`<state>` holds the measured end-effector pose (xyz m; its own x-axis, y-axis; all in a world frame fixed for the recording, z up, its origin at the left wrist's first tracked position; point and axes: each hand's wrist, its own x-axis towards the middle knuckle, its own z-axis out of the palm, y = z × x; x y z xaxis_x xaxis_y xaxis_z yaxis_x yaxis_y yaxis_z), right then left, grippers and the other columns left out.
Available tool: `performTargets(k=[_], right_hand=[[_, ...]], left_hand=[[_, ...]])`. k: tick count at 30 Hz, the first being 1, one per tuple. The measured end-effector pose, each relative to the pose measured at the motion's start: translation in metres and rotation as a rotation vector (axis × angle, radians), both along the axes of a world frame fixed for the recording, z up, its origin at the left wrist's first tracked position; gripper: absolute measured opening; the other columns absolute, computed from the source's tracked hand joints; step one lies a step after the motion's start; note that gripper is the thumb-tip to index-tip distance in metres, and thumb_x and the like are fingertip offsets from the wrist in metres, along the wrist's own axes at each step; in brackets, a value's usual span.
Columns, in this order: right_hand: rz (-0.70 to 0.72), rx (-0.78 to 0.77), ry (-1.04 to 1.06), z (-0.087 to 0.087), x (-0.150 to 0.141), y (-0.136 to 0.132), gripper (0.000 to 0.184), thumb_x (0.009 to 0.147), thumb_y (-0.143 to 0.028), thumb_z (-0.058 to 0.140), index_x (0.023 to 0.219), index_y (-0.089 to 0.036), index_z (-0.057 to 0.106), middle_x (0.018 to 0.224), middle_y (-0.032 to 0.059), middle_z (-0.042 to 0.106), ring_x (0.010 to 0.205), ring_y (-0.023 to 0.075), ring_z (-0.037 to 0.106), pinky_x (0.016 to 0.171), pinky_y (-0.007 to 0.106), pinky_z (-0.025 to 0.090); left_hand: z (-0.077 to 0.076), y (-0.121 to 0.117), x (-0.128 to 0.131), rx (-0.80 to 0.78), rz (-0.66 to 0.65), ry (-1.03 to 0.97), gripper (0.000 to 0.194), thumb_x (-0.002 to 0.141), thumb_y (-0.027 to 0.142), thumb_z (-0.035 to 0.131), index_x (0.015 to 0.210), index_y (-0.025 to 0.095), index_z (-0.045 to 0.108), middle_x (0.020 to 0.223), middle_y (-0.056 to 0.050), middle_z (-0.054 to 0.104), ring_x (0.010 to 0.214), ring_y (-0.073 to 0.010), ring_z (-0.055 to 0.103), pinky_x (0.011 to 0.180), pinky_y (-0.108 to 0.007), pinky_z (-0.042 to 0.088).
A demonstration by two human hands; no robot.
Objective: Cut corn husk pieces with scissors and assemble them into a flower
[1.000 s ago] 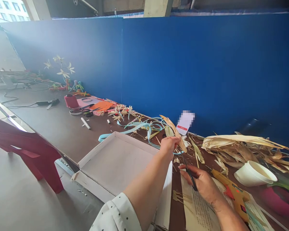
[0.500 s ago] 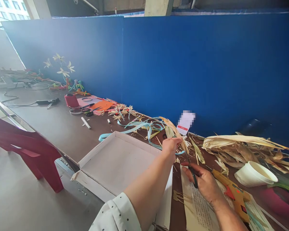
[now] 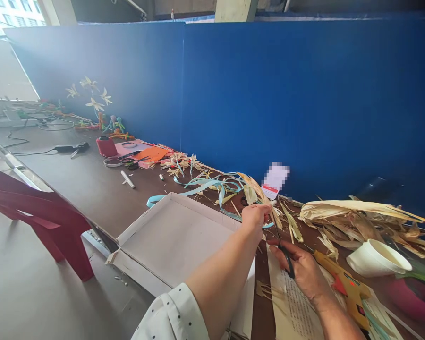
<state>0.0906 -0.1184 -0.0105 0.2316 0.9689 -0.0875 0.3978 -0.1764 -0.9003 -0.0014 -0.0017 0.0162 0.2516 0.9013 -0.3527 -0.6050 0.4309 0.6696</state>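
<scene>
My left hand (image 3: 255,218) is closed on a dried corn husk (image 3: 254,185), whose long pale strip rises up and to the left from the fingers. Below and to the right, my right hand (image 3: 299,264) grips the black handles of a pair of scissors (image 3: 286,260). The blades point up toward the lower end of the husk, close by my left fingers; whether they touch it I cannot tell. Under my right hand lies a printed sheet of paper (image 3: 293,307). Light blue ribbon (image 3: 221,191) is tangled beyond my left hand.
An open white box lid (image 3: 187,236) lies left of my forearm. On the right are a yellow glue gun (image 3: 347,281), a white cup (image 3: 371,259) on its side and a heap of dried husks (image 3: 361,222). A blue partition (image 3: 286,94) borders the table; a red chair (image 3: 56,226) stands left.
The whole view has shifted very slightly. My left hand still holds the husk and my right hand the scissors, in nearly the same positions.
</scene>
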Motion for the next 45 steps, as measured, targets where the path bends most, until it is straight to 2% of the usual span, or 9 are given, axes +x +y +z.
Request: performTargets(k=[5, 15, 21, 25, 31, 36, 39, 42, 45], right_hand=[[0.002, 0.002, 0.003, -0.001, 0.001, -0.001, 0.045, 0.067, -0.050, 0.067, 0.100, -0.020, 0.070, 0.055, -0.0033, 0.053, 0.052, 0.0128, 0.041, 0.048, 0.024, 0.033], [0.041, 0.025, -0.024, -0.003, 0.004, -0.001, 0.047, 0.072, -0.052, 0.062, 0.104, -0.019, 0.070, 0.052, -0.0032, 0.052, 0.050, 0.0142, 0.043, 0.048, 0.025, 0.035], [0.063, 0.053, -0.039, -0.007, 0.008, 0.000, 0.046, 0.073, -0.050, 0.063, 0.104, -0.018, 0.070, 0.073, 0.0024, 0.066, 0.068, 0.0195, 0.058, 0.062, 0.027, 0.046], [0.049, 0.053, -0.065, -0.002, 0.006, -0.001, 0.044, 0.071, -0.050, 0.065, 0.102, -0.019, 0.071, 0.078, 0.0020, 0.069, 0.074, 0.0210, 0.061, 0.066, 0.027, 0.047], [0.051, 0.041, -0.087, -0.007, 0.009, 0.000, 0.047, 0.073, -0.053, 0.061, 0.105, -0.020, 0.070, 0.065, 0.0001, 0.065, 0.059, 0.0189, 0.056, 0.054, 0.027, 0.044], [0.042, 0.074, -0.097, -0.008, 0.010, 0.000, 0.041, 0.073, -0.048, 0.062, 0.103, -0.021, 0.070, 0.053, -0.0025, 0.055, 0.053, 0.0168, 0.050, 0.051, 0.027, 0.041], [0.036, 0.080, -0.130, -0.004, 0.008, -0.001, 0.040, 0.072, -0.048, 0.062, 0.101, -0.022, 0.071, 0.053, -0.0023, 0.056, 0.051, 0.0164, 0.049, 0.049, 0.027, 0.041], [0.035, 0.093, -0.147, -0.004, 0.008, -0.001, 0.039, 0.071, -0.048, 0.063, 0.098, -0.022, 0.072, 0.064, 0.0008, 0.065, 0.059, 0.0193, 0.056, 0.054, 0.028, 0.045], [0.050, 0.109, -0.144, -0.009, 0.012, 0.000, 0.038, 0.072, -0.046, 0.063, 0.101, -0.021, 0.072, 0.085, 0.0039, 0.071, 0.074, 0.0231, 0.062, 0.066, 0.030, 0.049]], left_hand=[[0.000, -0.001, 0.001, -0.002, -0.010, -0.043, 0.017, 0.059, 0.011, 0.072, 0.054, 0.010, 0.056, 0.049, 0.001, 0.048, 0.044, -0.0038, 0.042, 0.042, -0.014, 0.037], [0.002, -0.001, 0.001, -0.025, -0.010, -0.078, 0.022, 0.059, 0.012, 0.073, 0.051, 0.010, 0.053, 0.047, 0.002, 0.044, 0.042, -0.0034, 0.040, 0.039, -0.014, 0.036], [0.003, -0.001, -0.001, -0.088, -0.059, -0.095, 0.014, 0.064, 0.007, 0.069, 0.058, 0.008, 0.056, 0.048, 0.002, 0.044, 0.041, -0.0027, 0.039, 0.042, -0.013, 0.040], [0.003, -0.002, -0.005, -0.099, -0.116, -0.131, 0.008, 0.067, 0.007, 0.065, 0.063, 0.008, 0.058, 0.050, 0.001, 0.046, 0.042, -0.0033, 0.041, 0.042, -0.014, 0.042], [0.004, -0.002, -0.006, -0.058, -0.112, -0.089, 0.012, 0.064, 0.011, 0.069, 0.061, 0.009, 0.057, 0.050, 0.002, 0.046, 0.043, -0.0038, 0.041, 0.045, -0.016, 0.043], [0.006, -0.003, -0.005, 0.064, -0.042, 0.040, 0.020, 0.061, 0.014, 0.071, 0.052, 0.012, 0.053, 0.048, 0.002, 0.046, 0.045, -0.0057, 0.042, 0.046, -0.018, 0.042], [0.005, -0.003, -0.005, 0.074, -0.038, 0.066, 0.026, 0.056, 0.019, 0.077, 0.050, 0.013, 0.052, 0.049, 0.002, 0.046, 0.047, -0.0065, 0.044, 0.047, -0.020, 0.042], [0.004, -0.002, -0.005, 0.060, -0.042, 0.072, 0.028, 0.053, 0.020, 0.078, 0.051, 0.013, 0.052, 0.049, 0.002, 0.047, 0.046, -0.0065, 0.044, 0.048, -0.020, 0.042], [0.003, -0.001, -0.005, 0.066, -0.047, 0.070, 0.026, 0.057, 0.018, 0.075, 0.050, 0.013, 0.051, 0.048, 0.002, 0.045, 0.044, -0.0060, 0.042, 0.046, -0.020, 0.041]])
